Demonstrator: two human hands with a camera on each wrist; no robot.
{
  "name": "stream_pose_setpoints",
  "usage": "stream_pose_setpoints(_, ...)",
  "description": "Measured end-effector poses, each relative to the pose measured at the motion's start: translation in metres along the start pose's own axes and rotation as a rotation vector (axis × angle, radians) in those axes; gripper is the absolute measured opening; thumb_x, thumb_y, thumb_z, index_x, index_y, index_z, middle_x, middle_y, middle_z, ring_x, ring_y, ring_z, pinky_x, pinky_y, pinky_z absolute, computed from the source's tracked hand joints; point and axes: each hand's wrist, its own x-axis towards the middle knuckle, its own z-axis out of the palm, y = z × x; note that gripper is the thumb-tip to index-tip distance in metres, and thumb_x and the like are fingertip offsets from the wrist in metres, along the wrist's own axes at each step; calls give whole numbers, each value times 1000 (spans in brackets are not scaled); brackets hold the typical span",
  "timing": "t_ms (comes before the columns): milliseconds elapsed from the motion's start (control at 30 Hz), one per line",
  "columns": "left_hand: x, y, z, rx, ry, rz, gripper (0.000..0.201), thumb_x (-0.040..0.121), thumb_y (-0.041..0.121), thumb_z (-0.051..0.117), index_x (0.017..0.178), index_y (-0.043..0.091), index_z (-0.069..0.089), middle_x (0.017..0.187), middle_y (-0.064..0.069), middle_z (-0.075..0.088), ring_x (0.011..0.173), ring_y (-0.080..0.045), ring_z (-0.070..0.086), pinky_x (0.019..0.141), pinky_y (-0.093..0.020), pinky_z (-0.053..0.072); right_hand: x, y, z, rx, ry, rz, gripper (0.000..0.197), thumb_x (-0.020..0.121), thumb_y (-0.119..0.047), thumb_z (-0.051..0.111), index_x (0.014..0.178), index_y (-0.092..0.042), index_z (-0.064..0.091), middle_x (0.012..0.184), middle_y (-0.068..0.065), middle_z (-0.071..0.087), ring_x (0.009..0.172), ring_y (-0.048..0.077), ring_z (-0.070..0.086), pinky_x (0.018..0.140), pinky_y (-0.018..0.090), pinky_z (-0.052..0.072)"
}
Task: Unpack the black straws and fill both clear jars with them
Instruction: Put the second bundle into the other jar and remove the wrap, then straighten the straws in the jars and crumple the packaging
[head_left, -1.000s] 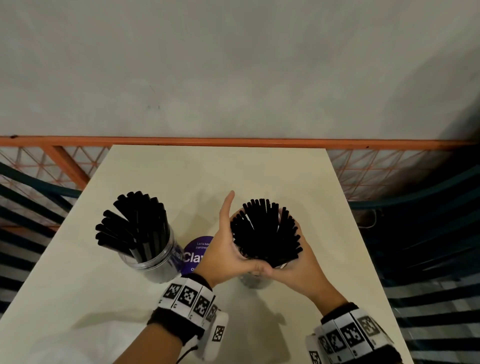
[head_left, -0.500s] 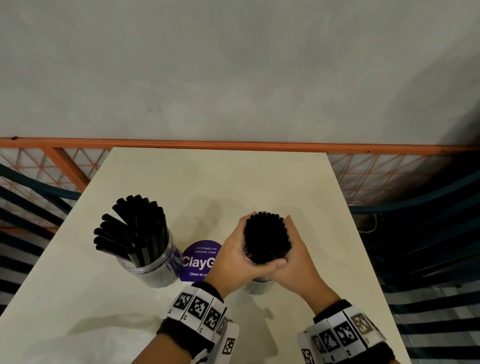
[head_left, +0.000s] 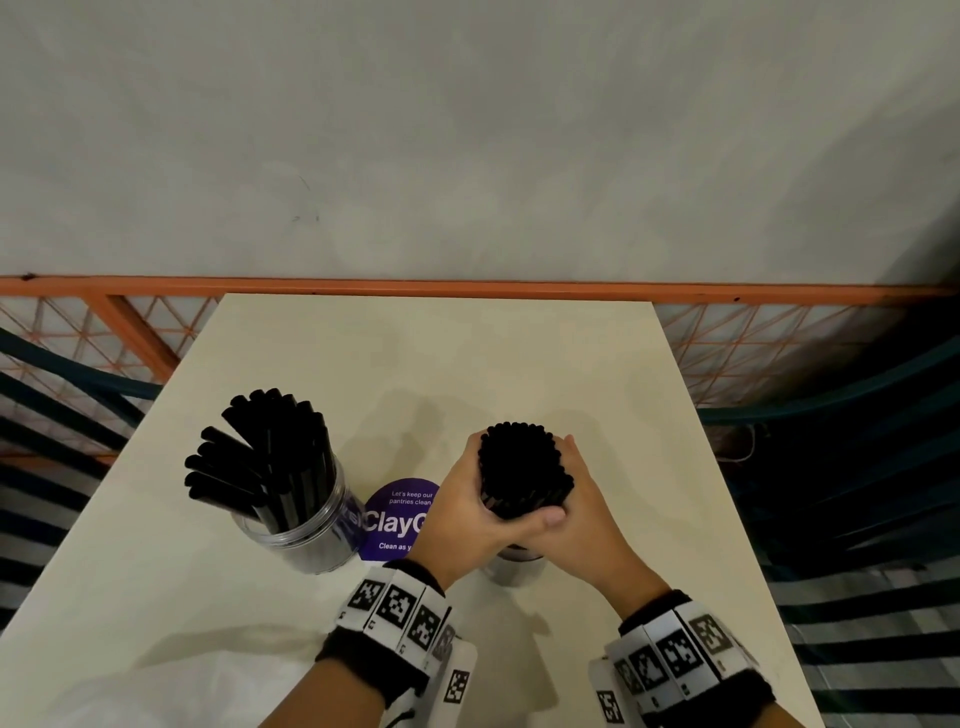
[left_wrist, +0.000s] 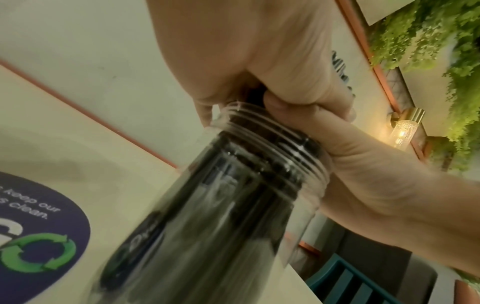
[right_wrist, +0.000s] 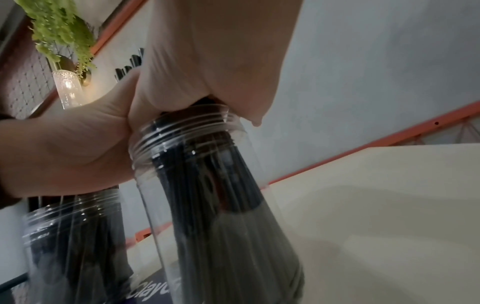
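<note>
We see both hands wrapped together round 1 bundle of black straws (head_left: 524, 475): the left hand (head_left: 462, 514) from 9 o'clock, the right hand (head_left: 582, 519) from 3 o'clock, thumbs meeting at 6 o'clock. The bundle stands in the right jar (left_wrist: 233, 205) on the table (head_left: 441, 353). The left jar (head_left: 306, 530), at 9 o'clock from the hands, holds fanned straws beside a purple sticker (head_left: 395, 519).
</note>
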Motion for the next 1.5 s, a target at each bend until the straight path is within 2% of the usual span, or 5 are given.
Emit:
stream_pose_setpoints(167, -1, 1, -15, -11, -185, -16, 116, 41, 36, 88, 135, 32, 20, 128, 21, 44, 122, 8, 43, 99, -10, 37, -13, 10, -13, 174, -14, 122, 111, 43, -51, 84, 135, -39, 22, 141, -13, 25, 130, -3, 28, 102, 7, 31)
stream_pose_setpoints(733, -4, 24, -4, 197, -54, -43, 69, 63, 43, 77, 119, 36, 35, 119, 13, 52, 115, 1, 50, 85, -3, 39, -1, -9, -2, -29, 75, -22, 45, 68, -51, 61, 110, -48, 45, 114, -18, 54, 115, -11, 42, 116, 21, -8)
stream_pose_setpoints(900, -15, 100, 9, 207, -287, -51, 61, 88, -24, 24, 140, -2, 1, 149, -33, 12, 139, -39, 15, 62, 7, 27, 1, 217, 79, 43, 165, -45, 136, 24, -98, 16, 145, -38, 14, 156, -13, -5, 145, 12, 0, 108, 69, -5)
stream_pose_setpoints(1067, -5, 8, -4, 105, -106, -19, 66, 65, 46, 72, 116, 46, 29, 116, 22, 51, 112, 7, 51, 88, -9, 42, -9, 1, -3, -70, 74, 32, 59, 68, -54, 58, 120, -28, 50, 114, -20, 54, 118, -7, 43, 119, 33, -6)
stream_pose_setpoints(1500, -59, -11, -48, 124, -48, -108, 134, 31, 56, 87, 132, 57, 0, 144, 27, 19, 134, 8, 23, 99, -7, 33, -80, 30, -21, 127, 39, 315, 124, 32, -82, 69, 135, -47, 11, 140, -17, 26, 131, 2, 21, 108, 28, 21)
